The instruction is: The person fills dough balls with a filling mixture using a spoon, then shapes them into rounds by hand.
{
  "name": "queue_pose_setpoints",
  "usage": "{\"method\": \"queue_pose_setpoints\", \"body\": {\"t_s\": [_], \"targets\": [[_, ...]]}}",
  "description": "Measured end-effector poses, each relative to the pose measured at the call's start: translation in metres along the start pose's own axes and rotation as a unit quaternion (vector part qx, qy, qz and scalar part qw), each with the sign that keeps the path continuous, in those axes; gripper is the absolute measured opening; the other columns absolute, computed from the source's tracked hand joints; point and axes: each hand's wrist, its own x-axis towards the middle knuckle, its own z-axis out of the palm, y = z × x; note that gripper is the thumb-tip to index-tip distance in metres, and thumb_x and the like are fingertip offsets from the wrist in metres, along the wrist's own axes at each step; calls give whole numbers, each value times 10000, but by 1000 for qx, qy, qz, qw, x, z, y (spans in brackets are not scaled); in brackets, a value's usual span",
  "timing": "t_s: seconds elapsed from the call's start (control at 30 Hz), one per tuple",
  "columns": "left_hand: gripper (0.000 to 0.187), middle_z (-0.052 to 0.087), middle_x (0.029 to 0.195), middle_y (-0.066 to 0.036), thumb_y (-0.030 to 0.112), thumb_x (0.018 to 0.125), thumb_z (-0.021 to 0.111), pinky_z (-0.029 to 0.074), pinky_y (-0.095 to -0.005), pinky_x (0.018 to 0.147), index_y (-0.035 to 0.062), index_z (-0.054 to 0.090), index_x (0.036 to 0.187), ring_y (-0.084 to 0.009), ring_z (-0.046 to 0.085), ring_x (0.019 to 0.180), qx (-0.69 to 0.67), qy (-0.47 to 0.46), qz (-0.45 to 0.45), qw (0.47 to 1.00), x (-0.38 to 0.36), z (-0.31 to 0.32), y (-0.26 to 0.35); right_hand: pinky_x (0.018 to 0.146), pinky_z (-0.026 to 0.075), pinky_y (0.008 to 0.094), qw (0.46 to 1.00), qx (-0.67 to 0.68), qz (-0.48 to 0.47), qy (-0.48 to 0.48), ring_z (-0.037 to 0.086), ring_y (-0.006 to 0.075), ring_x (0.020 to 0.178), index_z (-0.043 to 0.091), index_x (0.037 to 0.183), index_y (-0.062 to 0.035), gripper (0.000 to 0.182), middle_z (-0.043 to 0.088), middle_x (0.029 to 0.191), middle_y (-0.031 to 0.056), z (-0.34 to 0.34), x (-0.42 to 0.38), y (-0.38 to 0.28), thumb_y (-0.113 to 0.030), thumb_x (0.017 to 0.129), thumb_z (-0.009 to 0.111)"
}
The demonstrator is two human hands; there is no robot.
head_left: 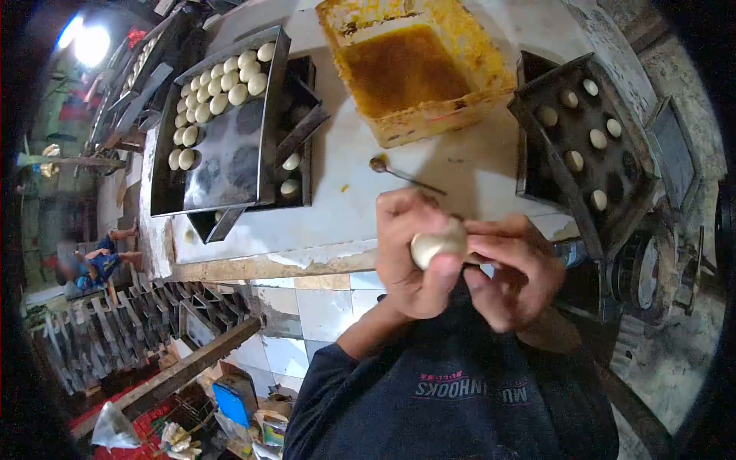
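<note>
My left hand [414,257] is closed around a pale, smooth dough ball [438,247], held up over the table's front edge. From the other side, my right hand [514,268] meets it with thumb and fingers pinched at the dough's edge. Some of the right fingertips are hidden or slightly blurred. Just beyond my hands, a spoon [406,176] with brown residue on its bowl lies on the white table [345,222]. A yellow-stained plastic tub [448,119] stands behind the spoon, with a brown paste [406,65] covering its bottom.
On the left, a metal tray [230,165] with rows of dough balls rests on other trays. A dark tray [579,146] holding several spaced dough balls is at the right. A person [100,264] sits far left, beyond a row of stacked trays [115,330].
</note>
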Motion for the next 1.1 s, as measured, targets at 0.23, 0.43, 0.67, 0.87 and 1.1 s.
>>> {"method": "queue_pose_setpoints", "body": {"t_s": [0.23, 0.43, 0.67, 0.87, 1.1], "targets": [[810, 542, 1081, -139, 344, 590, 895, 440, -322, 814, -7, 514, 1212, -222, 534, 963, -74, -136, -61, 986, 27, 150, -36, 776, 541, 392, 986, 87, -40, 139, 646, 284, 879, 614, 957, -11, 357, 626, 1021, 180, -118, -38, 49, -366, 928, 588], [273, 625, 769, -87, 213, 772, 778, 481, -350, 680, 38, 569, 754, -231, 614, 741, 108, -256, -266, 923, 21, 224, -79, 852, 485, 350, 979, -43, 197, -35, 603, 244, 984, 591, 1095, 16, 243, 624, 1077, 144, -219, -65, 94, -96, 880, 579], [238, 623, 772, -122, 146, 687, 726, 466, -349, 611, 17, 603, 844, -233, 626, 756, -22, -368, -345, 863, -90, 287, -171, 989, 411, 436, 966, -249, 62, 28, 508, 348, 1171, 536, 1238, -4, 381, 513, 1268, 190, -255, -95, 108, -71, 866, 588], [473, 618, 771, -46, 140, 720, 807, 484, -309, 652, -1, 588, 1116, -132, 551, 693, -71, -472, -410, 778, -51, 317, -162, 861, 479, 354, 948, -133, 248, 148, 621, 270, 970, 590, 1031, -13, 154, 634, 1042, 139, -309, -107, 153, -127, 951, 524], [568, 448, 810, 58, 124, 763, 794, 354, -193, 618, 44, 514, 1250, -41, 415, 716, 21, -349, -445, 825, 6, 208, -119, 1071, 336, 413, 854, -453, 234, -103, 346, 370, 1338, 354, 1408, -40, 551, 337, 1455, 216, -350, -121, 268, -207, 933, 577]]}}
